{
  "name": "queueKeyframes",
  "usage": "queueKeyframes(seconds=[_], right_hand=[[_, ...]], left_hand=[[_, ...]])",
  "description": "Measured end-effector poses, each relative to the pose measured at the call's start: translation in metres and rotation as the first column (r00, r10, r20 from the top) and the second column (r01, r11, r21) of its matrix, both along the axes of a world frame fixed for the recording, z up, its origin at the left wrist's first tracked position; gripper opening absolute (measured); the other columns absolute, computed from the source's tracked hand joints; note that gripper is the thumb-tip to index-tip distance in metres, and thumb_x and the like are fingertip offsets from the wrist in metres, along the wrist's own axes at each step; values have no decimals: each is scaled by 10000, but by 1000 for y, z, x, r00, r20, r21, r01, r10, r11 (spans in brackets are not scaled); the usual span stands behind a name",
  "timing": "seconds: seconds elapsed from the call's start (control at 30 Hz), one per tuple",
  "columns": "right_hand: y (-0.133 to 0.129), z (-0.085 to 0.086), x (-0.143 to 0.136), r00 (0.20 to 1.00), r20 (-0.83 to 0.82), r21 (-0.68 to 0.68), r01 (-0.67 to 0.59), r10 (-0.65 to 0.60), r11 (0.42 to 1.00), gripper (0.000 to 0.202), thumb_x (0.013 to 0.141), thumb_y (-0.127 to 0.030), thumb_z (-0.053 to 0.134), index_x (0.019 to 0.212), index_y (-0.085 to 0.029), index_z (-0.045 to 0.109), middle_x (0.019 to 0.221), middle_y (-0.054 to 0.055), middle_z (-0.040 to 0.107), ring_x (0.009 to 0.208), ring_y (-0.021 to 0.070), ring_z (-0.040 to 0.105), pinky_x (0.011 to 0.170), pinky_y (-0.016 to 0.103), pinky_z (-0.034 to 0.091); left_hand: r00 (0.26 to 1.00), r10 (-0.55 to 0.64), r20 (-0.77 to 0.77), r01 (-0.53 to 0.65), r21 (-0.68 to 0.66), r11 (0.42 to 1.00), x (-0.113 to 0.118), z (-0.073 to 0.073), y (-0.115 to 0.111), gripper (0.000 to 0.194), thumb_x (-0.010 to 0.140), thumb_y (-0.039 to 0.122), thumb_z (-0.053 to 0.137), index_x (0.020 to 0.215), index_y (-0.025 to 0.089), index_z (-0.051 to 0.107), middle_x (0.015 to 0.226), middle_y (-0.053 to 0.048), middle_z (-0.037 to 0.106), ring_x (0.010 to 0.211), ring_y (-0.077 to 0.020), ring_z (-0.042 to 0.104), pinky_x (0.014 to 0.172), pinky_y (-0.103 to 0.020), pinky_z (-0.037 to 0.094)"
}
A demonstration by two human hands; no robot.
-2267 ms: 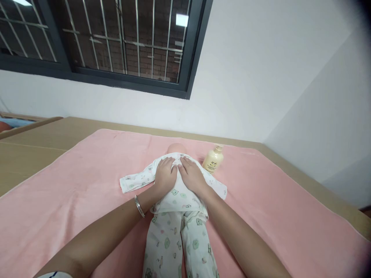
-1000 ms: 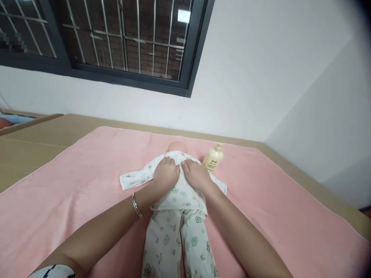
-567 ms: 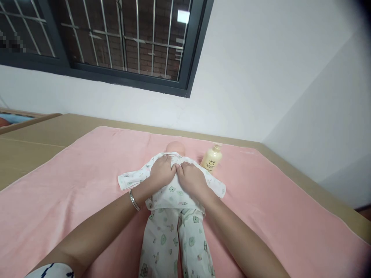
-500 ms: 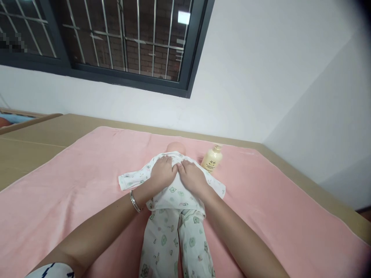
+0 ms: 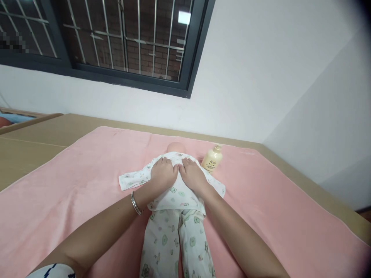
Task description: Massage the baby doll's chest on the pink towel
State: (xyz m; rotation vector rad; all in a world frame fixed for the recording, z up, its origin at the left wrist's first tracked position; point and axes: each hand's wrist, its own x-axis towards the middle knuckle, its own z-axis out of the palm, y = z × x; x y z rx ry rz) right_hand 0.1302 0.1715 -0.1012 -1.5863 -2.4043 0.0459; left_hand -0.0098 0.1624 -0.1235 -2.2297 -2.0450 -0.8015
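This is a plain indoor room, home or nursery unclear: a smooth white wall (image 5: 246, 77), a dark grey-framed barred window (image 5: 116, 42), and a soft pink cloth (image 5: 87, 166) spread over a pale wood-coloured tabletop (image 5: 37, 152).

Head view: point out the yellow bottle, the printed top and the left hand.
Yellow bottle (image 5: 211, 159): head view, on its body.
Printed top (image 5: 177, 195): head view, lower middle.
Left hand (image 5: 163, 173): head view, on its back.

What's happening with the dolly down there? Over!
Left grip, right grip: open, resting on the doll. Doll lying on pink cloth, sleeves spread. Bottle close by right grip, blocking neither.
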Motion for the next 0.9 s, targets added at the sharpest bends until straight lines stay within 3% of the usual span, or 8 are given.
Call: queueKeyframes(seconds=[0.13, 0.23, 0.37, 0.5, 0.73, 0.9], right_hand=[[-24, 13, -12, 996, 71, -10, 47, -46, 999, 446, 1030, -265, 295, 1223, -36, 625, 1362, 230, 583, 1331, 308, 493, 1112, 395, 336], [-27, 17, -13, 998, 40, -28, 51, -50, 998, 413, 1022, -241, 304, 1174, -67, 646, 1313, 203, 623, 1287, 287, 533, 1070, 368, 367], [-6, 12, -2, 998, -59, -72, 26, -30, 997, 383, 1031, -262, 309, 1169, -122, 637, 1348, 157, 610, 1296, 242, 524, 1046, 335, 375], [12, 4, 4, 997, -77, -61, 19, -24, 998, 402, 1031, -269, 310, 1251, -92, 596, 1411, 173, 557, 1356, 250, 461, 1092, 364, 330], [-20, 1, -13, 1000, -14, 38, 20, -20, 999, 430, 1017, -252, 318, 1251, -50, 617, 1365, 204, 590, 1334, 282, 492, 1127, 361, 307], [-12, -1, -10, 997, -73, 36, 28, -26, 999, 413, 1008, -222, 332, 1309, -93, 584, 1414, 173, 558, 1357, 255, 473, 1121, 354, 323]], left_hand=[[999, -36, -12, 35, -73, 997, -7, 6, 7, 418, 956, 359, 383, 1065, 82, 675, 1101, -191, 709, 1105, -306, 636, 966, -388, 460], [997, -23, -72, 17, -80, 997, -4, 9, 2, 441, 966, 333, 356, 1090, 50, 669, 1135, -200, 700, 1135, -307, 623, 998, -389, 442], [992, -38, -118, 32, -50, 998, 6, 10, -13, 449, 971, 325, 358, 1088, 29, 674, 1154, -227, 686, 1141, -319, 612, 1002, -409, 441], [992, -103, -67, 101, -38, 994, 5, 9, -13, 413, 965, 321, 378, 1070, 56, 677, 1169, -218, 682, 1161, -312, 605, 1009, -412, 443], [979, -191, 70, 195, -51, 980, -16, 0, 20, 441, 980, 377, 358, 1166, 96, 641, 1267, -171, 664, 1217, -291, 591, 1055, -417, 421], [992, -119, -28, 119, 2, 993, -2, -8, 7, 439, 975, 303, 351, 1205, 35, 612, 1289, -229, 636, 1241, -327, 570, 1075, -463, 396]])
